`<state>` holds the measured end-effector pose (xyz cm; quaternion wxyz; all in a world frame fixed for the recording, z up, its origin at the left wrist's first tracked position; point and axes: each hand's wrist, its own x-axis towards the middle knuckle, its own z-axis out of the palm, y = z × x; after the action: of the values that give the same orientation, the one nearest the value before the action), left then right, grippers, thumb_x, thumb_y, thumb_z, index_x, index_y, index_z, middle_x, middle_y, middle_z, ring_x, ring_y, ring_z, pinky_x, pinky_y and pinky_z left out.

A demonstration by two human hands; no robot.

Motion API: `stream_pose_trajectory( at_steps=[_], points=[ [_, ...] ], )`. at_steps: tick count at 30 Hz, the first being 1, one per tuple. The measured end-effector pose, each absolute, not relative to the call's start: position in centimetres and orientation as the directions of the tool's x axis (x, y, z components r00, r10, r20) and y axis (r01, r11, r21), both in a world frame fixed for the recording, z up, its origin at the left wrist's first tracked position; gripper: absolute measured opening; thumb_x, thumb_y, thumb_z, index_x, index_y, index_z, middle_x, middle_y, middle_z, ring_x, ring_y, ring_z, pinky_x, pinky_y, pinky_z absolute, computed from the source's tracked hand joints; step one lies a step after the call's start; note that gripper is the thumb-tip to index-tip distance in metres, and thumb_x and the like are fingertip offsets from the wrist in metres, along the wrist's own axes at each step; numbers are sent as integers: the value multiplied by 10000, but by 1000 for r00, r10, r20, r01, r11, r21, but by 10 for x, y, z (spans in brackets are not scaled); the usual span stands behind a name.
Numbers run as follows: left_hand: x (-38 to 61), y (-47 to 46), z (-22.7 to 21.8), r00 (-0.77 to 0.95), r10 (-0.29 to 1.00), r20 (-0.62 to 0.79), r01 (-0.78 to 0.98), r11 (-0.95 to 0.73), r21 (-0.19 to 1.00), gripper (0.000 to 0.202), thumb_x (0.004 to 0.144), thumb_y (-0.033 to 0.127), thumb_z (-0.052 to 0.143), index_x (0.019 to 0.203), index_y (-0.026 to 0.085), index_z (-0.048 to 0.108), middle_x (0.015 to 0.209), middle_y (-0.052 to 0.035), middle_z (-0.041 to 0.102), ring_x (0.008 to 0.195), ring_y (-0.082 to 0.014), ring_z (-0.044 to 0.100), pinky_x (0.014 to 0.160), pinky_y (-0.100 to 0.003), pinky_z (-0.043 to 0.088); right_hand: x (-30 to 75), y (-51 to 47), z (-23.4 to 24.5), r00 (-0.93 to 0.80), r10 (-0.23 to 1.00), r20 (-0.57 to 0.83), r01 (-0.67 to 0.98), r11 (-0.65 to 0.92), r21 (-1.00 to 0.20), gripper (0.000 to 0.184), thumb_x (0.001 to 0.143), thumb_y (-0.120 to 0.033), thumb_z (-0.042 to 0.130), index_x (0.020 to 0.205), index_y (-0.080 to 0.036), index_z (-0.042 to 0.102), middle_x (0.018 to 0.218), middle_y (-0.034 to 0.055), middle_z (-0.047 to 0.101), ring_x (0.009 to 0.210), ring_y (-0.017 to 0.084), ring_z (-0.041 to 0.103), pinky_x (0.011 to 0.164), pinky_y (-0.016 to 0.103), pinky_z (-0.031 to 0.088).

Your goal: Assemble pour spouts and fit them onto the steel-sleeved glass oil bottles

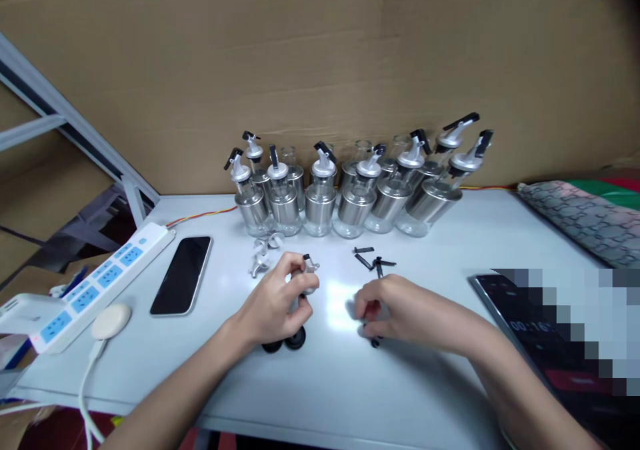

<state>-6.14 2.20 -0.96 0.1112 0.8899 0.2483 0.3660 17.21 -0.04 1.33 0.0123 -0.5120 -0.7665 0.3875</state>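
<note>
My left hand (277, 300) is closed around a small silver pour spout (309, 273) with a black tip, held just above the white table (350, 383). My right hand (395, 310) rests on the table to the right, fingers pinched on a small black part that I cannot make out clearly. Two black round stoppers (285, 342) lie under my left hand. Several loose black lever pieces (373, 260) lie beyond my right hand. Two more silver spouts (263, 253) lie beyond my left hand.
Several glass-and-steel oil bottles (350, 193), most with spouts fitted, stand in a row against the cardboard wall. A black phone (183, 273), a white power strip (95, 283) and a white puck-shaped device (111, 320) lie at left. A dark tablet (545, 343) and patterned cloth (585, 220) are at right.
</note>
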Motion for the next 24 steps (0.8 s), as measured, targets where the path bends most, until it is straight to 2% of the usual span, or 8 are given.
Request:
stream_pose_trajectory(
  at_steps=[3, 5, 7, 10, 14, 17, 20, 24],
  points=[
    [-61, 21, -11, 626, 514, 587, 331, -856, 397, 343, 696, -7, 411, 971, 197, 430, 935, -54, 437, 815, -147, 506, 671, -246, 485, 167, -3, 11, -467, 774, -428, 799, 163, -578, 125, 691, -73, 618, 693, -185, 673, 645, -23, 641, 595, 123, 548, 556, 224, 353],
    [-61, 20, -11, 635, 509, 582, 324, -859, 397, 336, 688, -4, 397, 957, 197, 412, 903, -49, 443, 792, -152, 494, 662, -255, 469, 164, -4, 9, -449, 805, -389, 812, 185, -554, 173, 692, -43, 568, 671, -182, 668, 645, -14, 639, 608, 133, 553, 567, 234, 355],
    [-60, 20, -9, 636, 502, 586, 314, -862, 397, 318, 677, 6, 380, 929, 199, 399, 838, -31, 428, 740, -151, 466, 628, -252, 439, 162, -4, 10, -445, 847, -291, 790, 218, -573, 203, 728, -42, 540, 728, -182, 687, 727, 10, 669, 681, 153, 586, 625, 248, 388],
    [-59, 18, -5, 637, 486, 598, 293, -871, 395, 239, 708, 54, 405, 895, 202, 389, 772, -7, 397, 686, -148, 431, 583, -241, 395, 161, -2, 14, -444, 892, -86, 687, 277, -672, 177, 818, -109, 539, 840, -184, 698, 857, 39, 689, 784, 167, 613, 717, 267, 425],
    [-56, 16, -6, 650, 468, 599, 298, -882, 365, 160, 818, 117, 461, 922, 210, 383, 752, 4, 440, 645, -139, 437, 573, -234, 388, 157, -1, 21, -318, 939, 129, 485, 279, -829, 122, 847, -225, 569, 808, -183, 677, 820, 39, 685, 761, 162, 615, 689, 265, 449],
    [-54, 16, -10, 640, 466, 611, 292, -883, 368, 183, 876, 146, 459, 1025, 202, 369, 776, -8, 529, 620, -137, 477, 587, -248, 416, 153, -1, 21, -222, 947, 232, 362, 301, -882, 130, 835, -252, 576, 873, -184, 681, 821, 45, 678, 754, 165, 617, 687, 272, 475],
    [-54, 17, -12, 640, 467, 611, 318, -884, 342, 235, 913, 203, 465, 1124, 184, 363, 868, -50, 625, 610, -134, 529, 606, -261, 441, 152, -1, 18, -252, 945, 210, 408, 300, -862, 165, 842, -223, 548, 915, -187, 692, 832, 46, 675, 743, 160, 611, 670, 266, 471],
    [-54, 18, -9, 644, 465, 608, 356, -885, 300, 233, 942, 266, 463, 1141, 169, 389, 862, -53, 673, 584, -126, 556, 592, -255, 438, 153, 0, 14, -360, 933, -19, 643, 233, -729, 145, 815, -120, 550, 813, -164, 688, 796, 44, 674, 689, 151, 593, 651, 258, 433]
  ],
)
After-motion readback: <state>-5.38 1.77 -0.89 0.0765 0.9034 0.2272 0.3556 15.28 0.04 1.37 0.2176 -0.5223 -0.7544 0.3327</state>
